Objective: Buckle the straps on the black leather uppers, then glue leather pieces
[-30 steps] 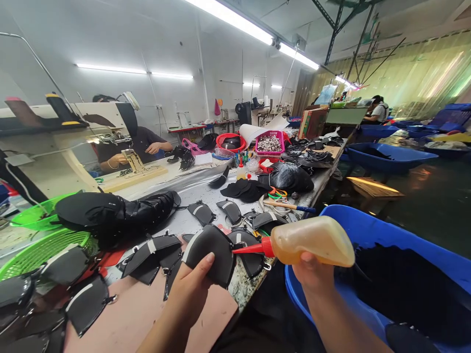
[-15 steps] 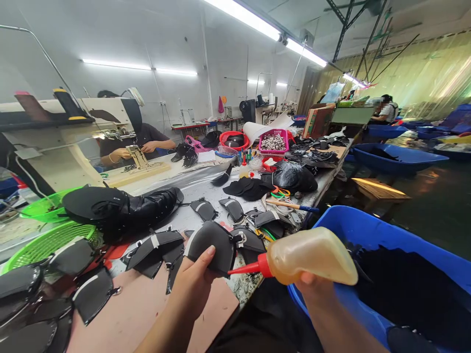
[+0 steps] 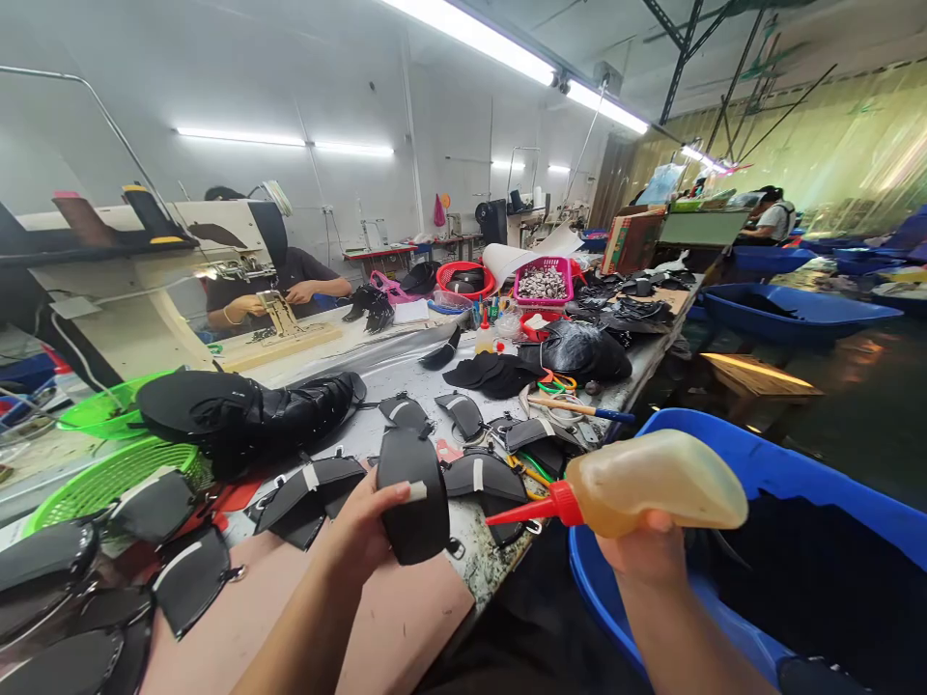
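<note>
My left hand [image 3: 366, 526] grips a dark grey curved pad [image 3: 420, 531], its thumb lying across the face beside a short pale strip. A small metal buckle hangs at the pad's lower right corner. In my right hand [image 3: 644, 548] is a translucent squeeze bottle [image 3: 662, 478] of amber liquid, tilted on its side. Its red nozzle [image 3: 518, 514] points left, a little apart from the pad. Behind the held pad, similar dark pads [image 3: 487, 478] with pale strips and metal fittings lie on the table. The fingers under the bottle are partly hidden.
A pink board [image 3: 406, 618] lies under my left arm, with more pads [image 3: 192, 584] at its left. A blue tub [image 3: 604, 589] with black pieces stands at the right. Green baskets [image 3: 108, 483] sit at the left, near a sewing machine [image 3: 116, 290]. Across the table a person [image 3: 304, 275] works.
The pad has turned in my left hand and shows a narrower side. The bottle has moved right, and its nozzle tip has drawn away from the pad's edge.
</note>
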Demonstrator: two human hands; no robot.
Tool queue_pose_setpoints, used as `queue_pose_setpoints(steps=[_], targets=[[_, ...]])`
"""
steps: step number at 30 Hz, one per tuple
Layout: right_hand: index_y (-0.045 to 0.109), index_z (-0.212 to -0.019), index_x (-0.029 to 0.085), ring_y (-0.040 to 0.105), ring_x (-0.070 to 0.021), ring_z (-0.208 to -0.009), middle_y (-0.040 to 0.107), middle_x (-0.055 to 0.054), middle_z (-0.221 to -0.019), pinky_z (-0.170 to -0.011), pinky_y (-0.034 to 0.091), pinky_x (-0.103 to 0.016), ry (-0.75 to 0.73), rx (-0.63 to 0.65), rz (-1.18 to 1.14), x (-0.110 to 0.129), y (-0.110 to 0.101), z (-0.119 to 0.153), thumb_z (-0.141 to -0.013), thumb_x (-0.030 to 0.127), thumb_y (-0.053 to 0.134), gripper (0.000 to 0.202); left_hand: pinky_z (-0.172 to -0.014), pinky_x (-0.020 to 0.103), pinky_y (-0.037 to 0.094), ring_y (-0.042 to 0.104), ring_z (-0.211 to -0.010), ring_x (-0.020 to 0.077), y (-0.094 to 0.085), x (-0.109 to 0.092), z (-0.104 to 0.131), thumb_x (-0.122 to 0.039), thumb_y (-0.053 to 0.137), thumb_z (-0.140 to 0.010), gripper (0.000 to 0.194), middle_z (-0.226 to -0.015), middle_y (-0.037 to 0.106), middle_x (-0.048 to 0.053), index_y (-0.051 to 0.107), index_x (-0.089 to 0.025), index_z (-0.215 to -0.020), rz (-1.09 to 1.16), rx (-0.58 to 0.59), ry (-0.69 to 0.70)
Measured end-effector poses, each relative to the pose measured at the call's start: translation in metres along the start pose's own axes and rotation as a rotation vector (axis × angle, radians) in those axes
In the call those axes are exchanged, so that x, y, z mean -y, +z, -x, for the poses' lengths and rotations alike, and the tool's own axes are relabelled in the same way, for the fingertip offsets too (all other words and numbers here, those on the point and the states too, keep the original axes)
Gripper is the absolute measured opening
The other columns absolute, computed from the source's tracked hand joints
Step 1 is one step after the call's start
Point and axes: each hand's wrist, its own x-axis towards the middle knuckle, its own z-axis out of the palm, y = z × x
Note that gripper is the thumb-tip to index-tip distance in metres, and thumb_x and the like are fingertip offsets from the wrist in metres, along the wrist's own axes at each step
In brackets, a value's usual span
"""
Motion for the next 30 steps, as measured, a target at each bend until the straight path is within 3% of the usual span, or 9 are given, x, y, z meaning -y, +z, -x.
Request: queue_pose_setpoints(steps=[3, 8, 13, 17, 22, 26, 30], targets=[[0.066, -0.077, 0.032, 0.062, -0.0159, -0.057, 0.065, 0.005, -0.064, -0.054, 0.054, -0.027, -0.016, -0.003, -0.002, -0.001, -0.002, -0.004, -0.046, 0.054, 0.079, 0.039, -0.053, 0.026, 0.048, 0.061, -0.057, 0.0174, -0.007, 0.0, 0.0, -0.013, 0.072, -0.052, 0.043, -0.069, 0.067, 0.004, 0.064, -0.018, -0.093, -0.104, 0.075, -0.014], [0.066, -0.081, 0.031, 0.063, -0.0167, -0.06, 0.067, 0.003, -0.066, -0.057, 0.055, -0.028, -0.059, 0.021, 0.008, -0.008, -0.004, -0.01, -0.048, 0.05, 0.08, 0.04, -0.049, 0.021, 0.046, 0.061, -0.052, 0.0155, -0.003, -0.001, 0.012, -0.011, 0.063, -0.051, 0.033, -0.064, 0.068, 0.007, 0.07, -0.014, -0.084, -0.214, -0.003, -0.148], [0.066, -0.085, 0.025, 0.065, -0.0213, -0.063, 0.069, -0.002, -0.073, -0.059, 0.056, -0.035, 0.045, 0.187, 0.079, -0.024, -0.023, -0.013, -0.046, 0.044, 0.082, 0.045, -0.048, 0.02, 0.046, 0.061, -0.051, 0.0154, 0.011, -0.006, 0.024, -0.009, 0.058, -0.045, 0.035, -0.062, 0.069, 0.006, 0.072, -0.017, -0.076, -0.325, -0.008, -0.181], [0.066, -0.087, 0.023, 0.066, -0.0233, -0.066, 0.07, -0.004, -0.075, -0.059, 0.057, -0.035, 0.095, 0.221, 0.121, -0.029, -0.026, -0.011, -0.045, 0.038, 0.083, 0.048, -0.051, 0.021, 0.047, 0.062, -0.055, 0.016, 0.019, -0.009, 0.03, -0.009, 0.055, -0.044, 0.038, -0.065, 0.071, 0.005, 0.073, -0.02, -0.075, -0.369, -0.044, -0.169], [0.066, -0.084, 0.022, 0.066, -0.0238, -0.068, 0.07, -0.005, -0.077, -0.061, 0.057, -0.033, 0.118, 0.212, 0.146, -0.028, -0.024, -0.009, -0.041, 0.036, 0.084, 0.049, -0.056, 0.024, 0.048, 0.063, -0.06, 0.0181, 0.021, -0.01, 0.032, -0.008, 0.053, -0.042, 0.041, -0.071, 0.072, 0.004, 0.074, -0.021, -0.076, -0.383, 0.019, -0.153], [0.067, -0.088, 0.023, 0.066, -0.0221, -0.065, 0.07, -0.004, -0.075, -0.06, 0.057, -0.033, 0.108, 0.224, 0.135, -0.031, -0.028, -0.009, -0.046, 0.037, 0.082, 0.047, -0.059, 0.023, 0.047, 0.063, -0.063, 0.017, 0.021, -0.011, 0.033, -0.009, 0.053, -0.044, 0.041, -0.072, 0.072, 0.002, 0.074, -0.023, -0.077, -0.41, -0.012, -0.139], [0.067, -0.091, 0.023, 0.065, -0.0223, -0.07, 0.07, -0.005, -0.079, -0.064, 0.057, -0.034, 0.076, 0.243, 0.137, -0.034, -0.027, -0.01, -0.052, 0.04, 0.08, 0.044, -0.063, 0.022, 0.047, 0.063, -0.07, 0.0171, 0.019, -0.013, 0.03, -0.007, 0.051, -0.044, 0.047, -0.076, 0.072, -0.001, 0.073, -0.022, -0.083, -0.425, 0.101, -0.196]])
